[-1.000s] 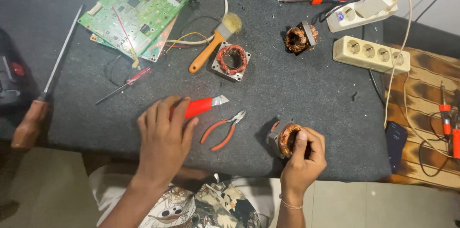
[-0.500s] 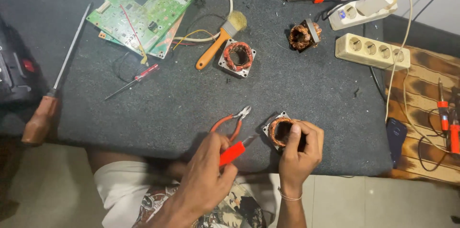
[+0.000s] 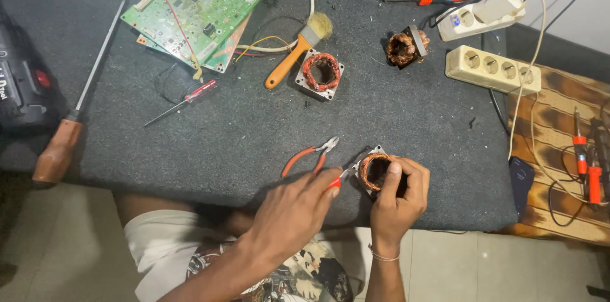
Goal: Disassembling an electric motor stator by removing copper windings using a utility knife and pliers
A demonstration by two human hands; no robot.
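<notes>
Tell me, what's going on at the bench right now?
Right hand grips copper-wound stator. Left hand holds red-handled cutter, tip at stator's edge. Orange pliers lie beside, apart.

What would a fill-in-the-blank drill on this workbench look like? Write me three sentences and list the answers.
1. The right hand grips a copper-wound motor stator at the table's ____ edge.
2. The left hand holds a red-handled cutter whose tip points at the ____.
3. The paintbrush with the orange handle lies between the second stator and the green ____.

Missing words: near; stator; circuit board
</notes>
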